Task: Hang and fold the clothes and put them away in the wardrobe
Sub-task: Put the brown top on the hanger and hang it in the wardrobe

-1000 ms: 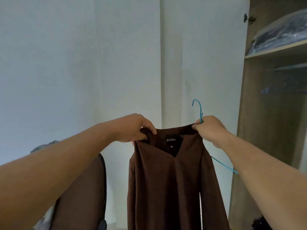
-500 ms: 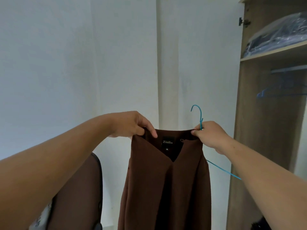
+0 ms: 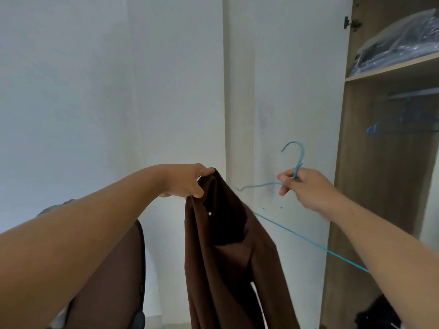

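Left grip: my left hand (image 3: 187, 180) pinches the brown garment (image 3: 228, 252) at one shoulder edge, thumb under, fingers over the top fold. Right grip: my right hand (image 3: 300, 186) is clenched around the neck of the blue wire hanger (image 3: 294, 170), just below its hook. Landmark for all positions: the wardrobe (image 3: 380, 186).

Position of the garment: it hangs free in the air, left of the wardrobe and apart from its side panel, suspended from the single pinch. The hanger sits between garment and wardrobe. One hanger arm points toward the garment's collar but is not inside it. The other arm runs down behind my right forearm.

Risks, as judged from this state:
- Single-point hold. The whole weight hangs off one pinch; if it slackens, the garment drops to the floor.
- The collar opening has collapsed into a dark fold. The wire tip could catch the fabric or enter the wrong opening, perhaps a sleeve.
- Thin wire, one-handed: it may twist in my grip while threading, so the garment seats lopsided and slides off one arm.
- Inside the wardrobe, below the shelf carrying a plastic-wrapped bundle (image 3: 401, 36), other blue hangers (image 3: 403, 127) hang on the rail. The hook could tangle with them.
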